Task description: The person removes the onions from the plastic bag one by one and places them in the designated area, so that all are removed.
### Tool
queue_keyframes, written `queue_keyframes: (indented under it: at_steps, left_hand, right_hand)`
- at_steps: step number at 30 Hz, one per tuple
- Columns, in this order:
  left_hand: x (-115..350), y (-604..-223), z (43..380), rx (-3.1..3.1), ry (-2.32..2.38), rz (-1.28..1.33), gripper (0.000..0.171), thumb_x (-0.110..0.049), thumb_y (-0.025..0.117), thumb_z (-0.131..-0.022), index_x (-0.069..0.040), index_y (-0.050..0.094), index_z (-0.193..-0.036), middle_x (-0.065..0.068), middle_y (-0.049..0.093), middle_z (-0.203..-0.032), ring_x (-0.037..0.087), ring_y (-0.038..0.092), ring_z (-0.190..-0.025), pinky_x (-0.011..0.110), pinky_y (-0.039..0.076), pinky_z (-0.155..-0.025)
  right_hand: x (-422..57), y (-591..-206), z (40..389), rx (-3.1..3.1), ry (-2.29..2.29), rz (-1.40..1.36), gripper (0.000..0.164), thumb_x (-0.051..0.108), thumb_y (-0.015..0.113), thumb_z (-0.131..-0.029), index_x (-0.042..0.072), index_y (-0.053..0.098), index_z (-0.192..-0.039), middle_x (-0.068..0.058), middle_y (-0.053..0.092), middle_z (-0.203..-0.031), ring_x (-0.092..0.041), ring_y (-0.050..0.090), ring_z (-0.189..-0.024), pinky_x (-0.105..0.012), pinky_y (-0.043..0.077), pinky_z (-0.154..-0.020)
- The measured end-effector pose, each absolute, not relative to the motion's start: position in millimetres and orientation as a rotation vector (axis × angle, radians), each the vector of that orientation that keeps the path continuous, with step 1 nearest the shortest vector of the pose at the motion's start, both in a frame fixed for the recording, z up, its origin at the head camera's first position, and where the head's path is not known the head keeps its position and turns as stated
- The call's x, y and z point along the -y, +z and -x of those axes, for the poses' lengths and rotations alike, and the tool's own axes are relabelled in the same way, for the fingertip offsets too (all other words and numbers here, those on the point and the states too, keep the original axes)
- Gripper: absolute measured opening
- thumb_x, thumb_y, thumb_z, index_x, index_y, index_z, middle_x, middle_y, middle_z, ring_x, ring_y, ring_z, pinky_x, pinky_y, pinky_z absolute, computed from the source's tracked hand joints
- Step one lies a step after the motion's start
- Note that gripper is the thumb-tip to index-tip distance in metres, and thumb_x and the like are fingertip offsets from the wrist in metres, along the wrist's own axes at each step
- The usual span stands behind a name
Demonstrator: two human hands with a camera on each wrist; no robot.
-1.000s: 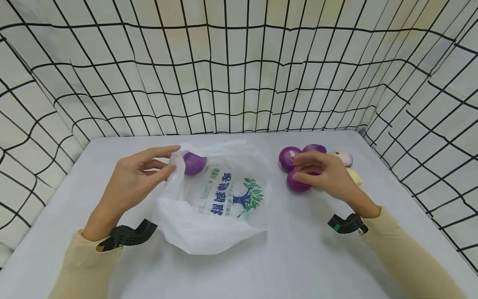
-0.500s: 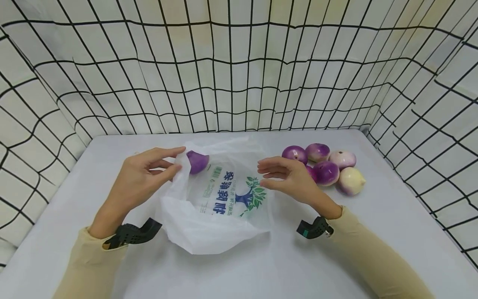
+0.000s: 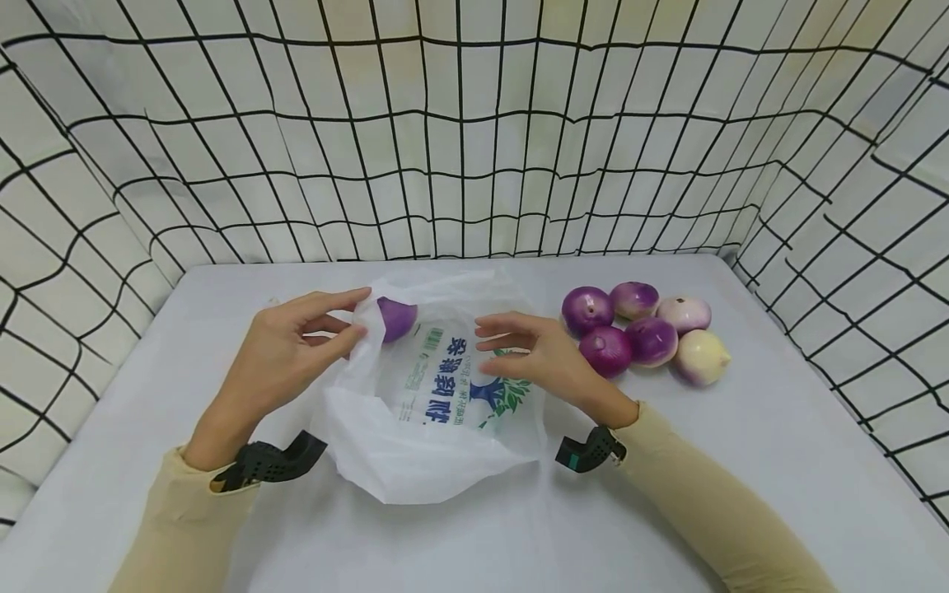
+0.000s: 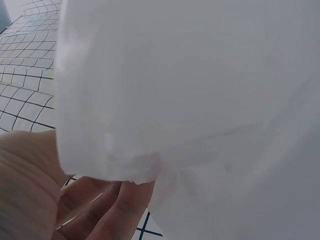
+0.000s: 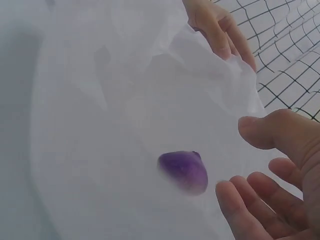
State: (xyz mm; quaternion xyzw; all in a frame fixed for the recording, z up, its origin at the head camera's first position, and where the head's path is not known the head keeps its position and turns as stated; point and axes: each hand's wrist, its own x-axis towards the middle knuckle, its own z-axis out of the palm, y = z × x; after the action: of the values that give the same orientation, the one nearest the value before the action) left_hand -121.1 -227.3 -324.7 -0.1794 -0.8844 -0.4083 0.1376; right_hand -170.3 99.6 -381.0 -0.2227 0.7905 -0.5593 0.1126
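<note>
A white plastic bag [image 3: 430,473] with a printed tree and blue lettering lies on the table, its mouth held up at the left. My left hand [image 3: 292,350] pinches the bag's edge between thumb and fingers. In the left wrist view the bag's film covers part of those fingers [image 4: 122,210]. Within the bag sits a purple onion [image 3: 396,319], partly hidden by the film; the right wrist view shows the onion [image 5: 185,172] too. My right hand [image 3: 544,358] hovers over the bag's right side, fingers loosely bent and apart, holding nothing.
Several onions stand grouped at the table's right, among them a purple onion [image 3: 605,352] and a pale yellowish onion [image 3: 700,358]. Black netting [image 3: 482,148] rises behind the white table [image 3: 778,461] and along both sides.
My right hand has moved left, from above the onion group to over the bag, uncovering those onions. The left hand keeps its grip on the bag's edge.
</note>
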Motion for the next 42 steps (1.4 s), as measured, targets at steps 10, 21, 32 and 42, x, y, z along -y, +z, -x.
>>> queue_keyframes:
  at_steps: [10, 21, 32, 42]
  left_hand:
    - [225, -329, 125, 2.568, -1.13, 0.528, 0.047, -0.013, 0.076, -0.094, -0.015, 0.066, -0.14, 0.012, 0.071, -0.134, 0.027, 0.077, -0.095, 0.027, 0.064, -0.083]
    - [226, -334, 132, 2.499, -1.183, 0.517, 0.046, -0.004, 0.075, -0.093, -0.01, 0.068, -0.137, 0.015, 0.073, -0.126, -0.023, 0.061, -0.087, 0.001, 0.053, -0.08]
    - [225, -335, 135, 2.514, -1.179, 0.469, 0.045, -0.008, 0.073, -0.095, -0.012, 0.066, -0.139, 0.015, 0.072, -0.126, -0.024, 0.06, -0.086, 0.0, 0.052, -0.08]
    - [225, -337, 136, 2.516, -1.207, 0.473, 0.045, -0.007, 0.073, -0.095, -0.01, 0.066, -0.139, 0.016, 0.072, -0.126, -0.022, 0.061, -0.085, 0.001, 0.053, -0.079]
  right_hand:
    - [-78, -380, 184, -2.178, -1.655, 0.474, 0.058, 0.026, 0.082, -0.089, 0.029, 0.061, -0.143, -0.005, 0.067, -0.141, -0.019, 0.067, -0.129, -0.043, 0.055, -0.112]
    - [-44, -379, 205, -1.87, -1.809, 0.321, 0.057, 0.014, 0.078, -0.092, 0.02, 0.059, -0.145, -0.012, 0.061, -0.147, -0.031, 0.063, -0.132, -0.042, 0.056, -0.111]
    - [-19, -396, 217, -1.36, -2.067, 0.034, 0.052, 0.003, 0.067, -0.099, 0.004, 0.051, -0.148, -0.024, 0.054, -0.152, -0.034, 0.056, -0.142, -0.034, 0.061, -0.099]
    - [5, -408, 224, -1.357, -2.094, -0.112, 0.038, 0.01, 0.061, -0.104, 0.006, 0.057, -0.141, -0.018, 0.064, -0.136, -0.028, 0.067, -0.126, -0.039, 0.063, -0.099]
